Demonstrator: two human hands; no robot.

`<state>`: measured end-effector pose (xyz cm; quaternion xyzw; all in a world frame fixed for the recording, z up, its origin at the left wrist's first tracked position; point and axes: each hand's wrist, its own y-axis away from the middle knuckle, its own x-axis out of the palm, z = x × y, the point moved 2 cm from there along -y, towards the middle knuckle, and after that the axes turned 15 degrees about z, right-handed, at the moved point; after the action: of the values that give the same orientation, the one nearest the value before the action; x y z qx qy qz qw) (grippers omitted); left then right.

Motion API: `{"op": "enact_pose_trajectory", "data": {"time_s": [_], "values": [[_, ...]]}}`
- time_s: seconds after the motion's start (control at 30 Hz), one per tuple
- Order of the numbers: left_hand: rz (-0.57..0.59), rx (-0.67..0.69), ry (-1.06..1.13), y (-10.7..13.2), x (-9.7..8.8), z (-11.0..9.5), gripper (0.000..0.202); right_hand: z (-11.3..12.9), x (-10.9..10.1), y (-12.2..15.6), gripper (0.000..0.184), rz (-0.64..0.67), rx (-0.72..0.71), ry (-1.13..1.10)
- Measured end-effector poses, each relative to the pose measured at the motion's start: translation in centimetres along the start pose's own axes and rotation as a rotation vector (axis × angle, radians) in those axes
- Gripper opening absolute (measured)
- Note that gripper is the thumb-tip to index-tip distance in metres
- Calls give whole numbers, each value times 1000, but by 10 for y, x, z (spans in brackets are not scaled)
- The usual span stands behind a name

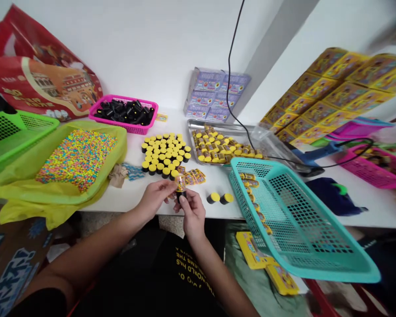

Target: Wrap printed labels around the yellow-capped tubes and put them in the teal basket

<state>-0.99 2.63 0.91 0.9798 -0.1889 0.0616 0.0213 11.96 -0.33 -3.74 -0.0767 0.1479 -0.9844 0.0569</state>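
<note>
In front of me, at the table's near edge, my right hand (193, 210) grips a small black canister (181, 195) upright between thumb and fingers. A clear printed sleeve (180, 181) stands at its top, and the fingers of my left hand (155, 197) close on the sleeve's side. Just beyond are several yellow-lidded black canisters (166, 152) packed in a group. Beside them lies a loose pile of printed yellow labels (194, 176). Two more yellow-lidded canisters (219, 198) stand to the right of my right hand.
A yellow-lined basket (119, 136) of colourful candies is at left, with a pink basket (95, 120) of black parts behind. A metal tray (193, 141) holds wrapped canisters. The teal basket (303, 220) overhangs the table's right front edge. A black cable (229, 66) hangs down.
</note>
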Motion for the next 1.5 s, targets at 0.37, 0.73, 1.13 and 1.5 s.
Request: {"op": "enact_pose_trajectory", "data": {"time_s": [0.37, 0.73, 1.13, 1.5], "values": [[-2, -72, 381, -2, 16, 16, 34, -1, -7, 8, 27, 7, -53, 275], [49, -119, 429, 2, 12, 14, 30, 9, -8, 10, 36, 5, -214, 581], [0, -5, 426, 6, 11, 2, 27, 22, -3, 6, 35, -53, -334, 751], [41, -76, 539, 9, 19, 9, 33, 28, -3, 14, 24, -50, -488, 874]]}}
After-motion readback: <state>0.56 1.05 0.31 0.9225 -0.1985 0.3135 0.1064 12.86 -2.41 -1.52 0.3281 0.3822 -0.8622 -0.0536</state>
